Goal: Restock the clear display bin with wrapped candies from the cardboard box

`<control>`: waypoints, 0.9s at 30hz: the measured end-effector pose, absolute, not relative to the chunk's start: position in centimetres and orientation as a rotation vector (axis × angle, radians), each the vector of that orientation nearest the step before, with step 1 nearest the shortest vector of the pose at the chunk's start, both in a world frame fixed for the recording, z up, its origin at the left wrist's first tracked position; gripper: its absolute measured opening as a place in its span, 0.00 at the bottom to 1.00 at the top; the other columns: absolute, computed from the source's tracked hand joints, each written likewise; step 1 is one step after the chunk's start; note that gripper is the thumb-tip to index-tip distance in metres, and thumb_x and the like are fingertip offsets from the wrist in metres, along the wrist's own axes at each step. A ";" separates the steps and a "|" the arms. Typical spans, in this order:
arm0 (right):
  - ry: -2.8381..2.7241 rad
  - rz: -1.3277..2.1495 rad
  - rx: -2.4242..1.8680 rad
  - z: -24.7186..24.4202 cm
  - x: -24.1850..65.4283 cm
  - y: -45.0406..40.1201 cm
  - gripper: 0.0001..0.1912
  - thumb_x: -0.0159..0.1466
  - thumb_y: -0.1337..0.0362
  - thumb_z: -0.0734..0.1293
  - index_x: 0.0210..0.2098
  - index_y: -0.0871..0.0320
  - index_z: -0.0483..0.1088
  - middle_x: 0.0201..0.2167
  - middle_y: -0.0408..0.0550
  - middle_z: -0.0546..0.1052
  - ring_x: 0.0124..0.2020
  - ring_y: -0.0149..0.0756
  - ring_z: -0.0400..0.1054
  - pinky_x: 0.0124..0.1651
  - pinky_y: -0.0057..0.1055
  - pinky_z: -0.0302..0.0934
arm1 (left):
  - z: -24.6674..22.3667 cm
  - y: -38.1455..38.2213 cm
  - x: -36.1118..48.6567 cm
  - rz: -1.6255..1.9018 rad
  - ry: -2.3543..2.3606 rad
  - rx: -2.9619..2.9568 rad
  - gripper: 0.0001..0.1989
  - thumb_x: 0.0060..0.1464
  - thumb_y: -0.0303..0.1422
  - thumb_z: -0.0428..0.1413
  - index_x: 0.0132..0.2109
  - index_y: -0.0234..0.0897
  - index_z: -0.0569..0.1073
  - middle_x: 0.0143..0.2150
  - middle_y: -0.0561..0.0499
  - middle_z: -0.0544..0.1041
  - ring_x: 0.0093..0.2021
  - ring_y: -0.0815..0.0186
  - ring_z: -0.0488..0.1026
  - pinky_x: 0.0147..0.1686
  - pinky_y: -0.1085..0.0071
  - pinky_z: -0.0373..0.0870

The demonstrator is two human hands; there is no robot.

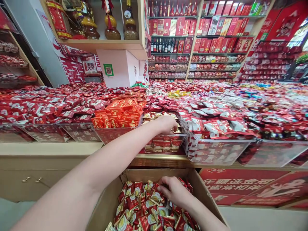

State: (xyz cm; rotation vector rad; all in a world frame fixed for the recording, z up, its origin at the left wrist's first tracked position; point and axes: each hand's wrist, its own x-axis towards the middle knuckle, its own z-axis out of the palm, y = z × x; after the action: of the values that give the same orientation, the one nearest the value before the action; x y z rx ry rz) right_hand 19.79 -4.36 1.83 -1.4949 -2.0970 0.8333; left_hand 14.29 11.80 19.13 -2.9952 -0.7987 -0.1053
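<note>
My left hand [167,124] reaches over the front of a clear plastic bin [178,137] and touches the small red-and-gold wrapped candies [158,146] inside it. Its fingers are curled downward and partly hidden, and I cannot make out what is in them. Below, my right hand [175,190] is in an open cardboard box [209,195] of red-and-gold wrapped candies [146,205]. Thumb and fingers curve together among the wrappers there. The fingertips are partly hidden, so how many candies they hold does not show.
To the left stands a bin of orange-red packets [117,115]; to the right, a bin of white-and-red packets [218,128]. More filled bins line the counter. A white pillar with a QR code [108,70] rises behind. Shelves [192,35] carry bottles and boxes.
</note>
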 end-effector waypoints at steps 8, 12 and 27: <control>-2.125 0.842 -1.487 2.3 19.8 -4.4 0.09 0.56 0.63 0.58 0.26 0.57 0.67 0.25 0.44 0.74 0.26 0.29 0.64 0.27 0.22 0.51 | 18.2 13.4 17.2 0.017 -0.771 -3.113 0.10 0.30 0.23 0.58 0.24 0.42 0.75 0.23 0.54 0.73 0.28 0.65 0.67 0.29 0.73 0.55; -2.147 0.820 -1.476 2.3 19.9 -4.4 0.09 0.56 0.63 0.57 0.26 0.57 0.67 0.25 0.44 0.74 0.26 0.29 0.64 0.27 0.22 0.50 | 17.8 13.1 18.1 0.009 -0.771 -3.128 0.08 0.33 0.26 0.57 0.25 0.41 0.76 0.24 0.54 0.73 0.25 0.66 0.66 0.26 0.73 0.55; -2.043 0.420 -1.234 12.2 22.2 -4.2 0.10 0.59 0.64 0.56 0.32 0.57 0.67 0.27 0.45 0.72 0.28 0.29 0.64 0.32 0.23 0.56 | 20.2 11.0 8.8 -0.551 -0.836 -2.968 0.10 0.48 0.34 0.49 0.35 0.38 0.73 0.33 0.51 0.75 0.34 0.68 0.69 0.34 0.75 0.62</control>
State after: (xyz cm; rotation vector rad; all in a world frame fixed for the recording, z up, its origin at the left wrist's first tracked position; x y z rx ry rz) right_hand 22.17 -4.22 12.15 -1.2342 -2.0429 0.4196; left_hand 8.77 11.04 20.19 -2.9676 -0.8363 -0.5505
